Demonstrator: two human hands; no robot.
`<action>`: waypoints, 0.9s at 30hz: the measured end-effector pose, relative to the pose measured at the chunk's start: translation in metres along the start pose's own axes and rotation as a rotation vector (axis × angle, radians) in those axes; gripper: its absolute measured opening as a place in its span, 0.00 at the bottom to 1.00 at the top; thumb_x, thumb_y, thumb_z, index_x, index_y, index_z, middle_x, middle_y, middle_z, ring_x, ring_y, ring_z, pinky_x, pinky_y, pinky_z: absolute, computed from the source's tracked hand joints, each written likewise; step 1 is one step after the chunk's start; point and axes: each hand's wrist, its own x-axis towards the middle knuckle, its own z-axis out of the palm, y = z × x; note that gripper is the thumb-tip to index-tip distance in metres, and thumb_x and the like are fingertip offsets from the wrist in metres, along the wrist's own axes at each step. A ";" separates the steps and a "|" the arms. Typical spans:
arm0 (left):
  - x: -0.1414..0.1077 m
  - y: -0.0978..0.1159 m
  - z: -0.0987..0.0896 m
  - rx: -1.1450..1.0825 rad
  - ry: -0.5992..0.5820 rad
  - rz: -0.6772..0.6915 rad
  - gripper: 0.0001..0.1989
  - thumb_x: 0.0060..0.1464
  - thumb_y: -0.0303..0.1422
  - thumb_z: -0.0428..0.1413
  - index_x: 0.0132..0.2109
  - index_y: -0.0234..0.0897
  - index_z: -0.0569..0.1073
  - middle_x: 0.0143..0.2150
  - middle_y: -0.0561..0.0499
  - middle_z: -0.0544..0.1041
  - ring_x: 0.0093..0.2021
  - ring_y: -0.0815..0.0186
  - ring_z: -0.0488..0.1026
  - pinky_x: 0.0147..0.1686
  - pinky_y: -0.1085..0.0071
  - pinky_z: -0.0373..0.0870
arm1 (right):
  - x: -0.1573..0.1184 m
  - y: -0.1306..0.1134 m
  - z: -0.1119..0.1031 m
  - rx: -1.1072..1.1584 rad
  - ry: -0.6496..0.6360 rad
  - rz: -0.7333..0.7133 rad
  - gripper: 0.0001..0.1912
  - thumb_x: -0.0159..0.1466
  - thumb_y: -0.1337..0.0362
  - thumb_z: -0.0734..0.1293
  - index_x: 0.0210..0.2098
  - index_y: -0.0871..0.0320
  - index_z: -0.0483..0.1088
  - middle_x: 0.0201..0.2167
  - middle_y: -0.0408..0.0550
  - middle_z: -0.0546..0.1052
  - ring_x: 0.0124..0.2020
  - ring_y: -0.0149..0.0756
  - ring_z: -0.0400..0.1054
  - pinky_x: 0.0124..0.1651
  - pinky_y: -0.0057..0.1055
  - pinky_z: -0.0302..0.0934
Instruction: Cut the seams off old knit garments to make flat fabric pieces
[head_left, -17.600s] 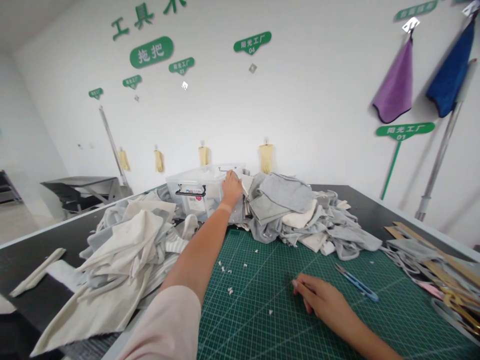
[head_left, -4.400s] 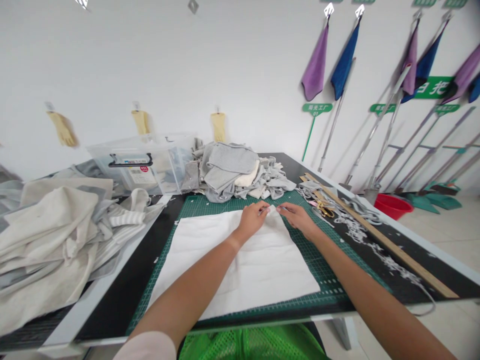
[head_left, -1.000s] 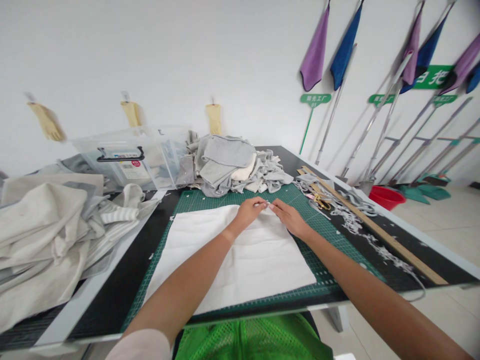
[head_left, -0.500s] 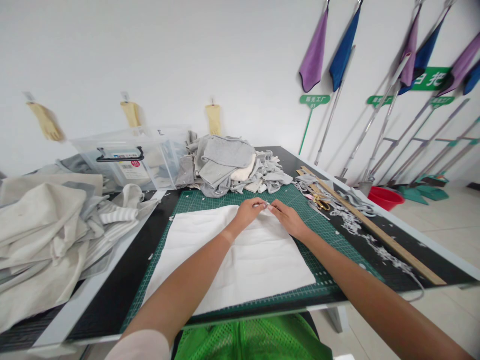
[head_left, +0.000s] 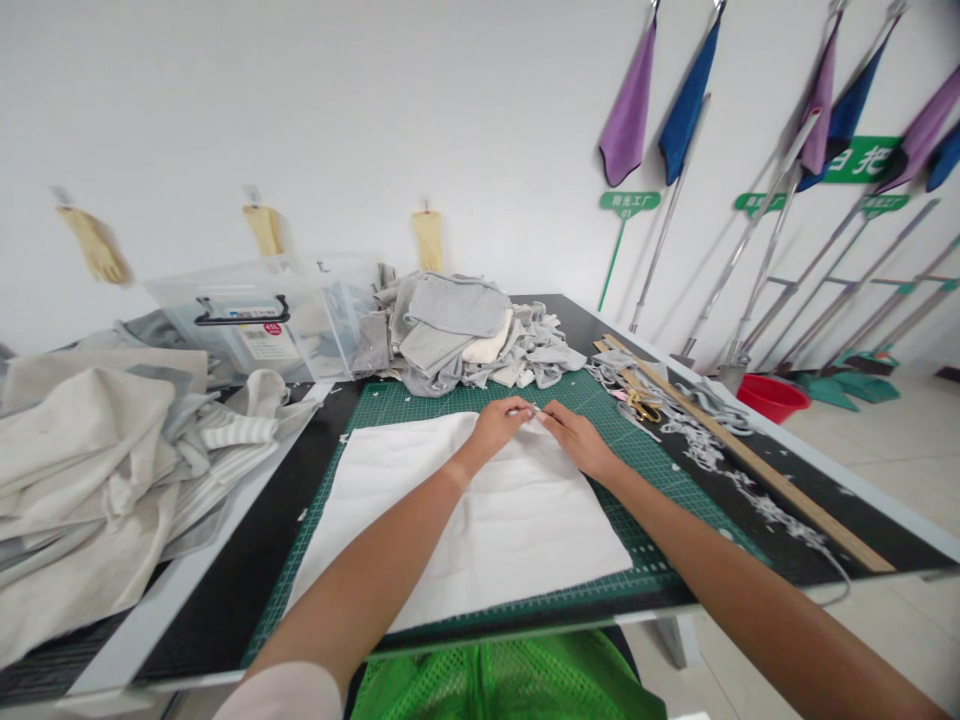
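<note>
A white cloth (head_left: 525,520) lies on the green cutting mat (head_left: 675,515), its far edge raised a little between my hands. My left hand (head_left: 501,424) is closed on that edge, fingers pinched together. Just to its right, my right hand (head_left: 571,432) pinches the same edge, the fingertips of both hands almost meeting. Something small and grey-white shows between the fingertips, too small to make out. Both forearms reach over the cloth.
Grey cloth pieces (head_left: 454,320) are heaped behind the mat, beside a clear plastic bin (head_left: 262,345). Beige and grey fabric (head_left: 82,450) is piled at left. On the right lie gold-handled scissors (head_left: 643,406), a wooden strip (head_left: 750,455) and fabric scraps (head_left: 701,445).
</note>
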 end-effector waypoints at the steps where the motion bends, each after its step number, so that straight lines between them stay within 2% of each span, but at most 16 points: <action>1: 0.000 0.000 0.000 -0.004 0.000 0.003 0.09 0.58 0.35 0.57 0.41 0.37 0.81 0.41 0.50 0.83 0.44 0.63 0.77 0.48 0.70 0.70 | 0.000 0.000 0.000 -0.001 -0.001 0.001 0.21 0.71 0.43 0.55 0.37 0.52 0.65 0.28 0.41 0.70 0.30 0.35 0.63 0.33 0.29 0.53; 13: -0.002 0.001 0.000 -0.024 -0.001 0.022 0.12 0.59 0.40 0.57 0.40 0.38 0.80 0.41 0.50 0.82 0.44 0.63 0.77 0.48 0.71 0.69 | 0.002 0.004 0.001 0.021 0.005 -0.018 0.21 0.73 0.45 0.54 0.33 0.53 0.62 0.25 0.39 0.63 0.28 0.33 0.59 0.33 0.29 0.52; 27: 0.000 -0.001 0.001 -0.021 -0.017 0.016 0.10 0.59 0.35 0.56 0.40 0.36 0.80 0.41 0.50 0.82 0.44 0.63 0.77 0.48 0.71 0.69 | -0.001 -0.005 0.003 -0.026 0.026 0.025 0.20 0.72 0.45 0.56 0.37 0.53 0.65 0.28 0.40 0.69 0.30 0.34 0.64 0.34 0.28 0.53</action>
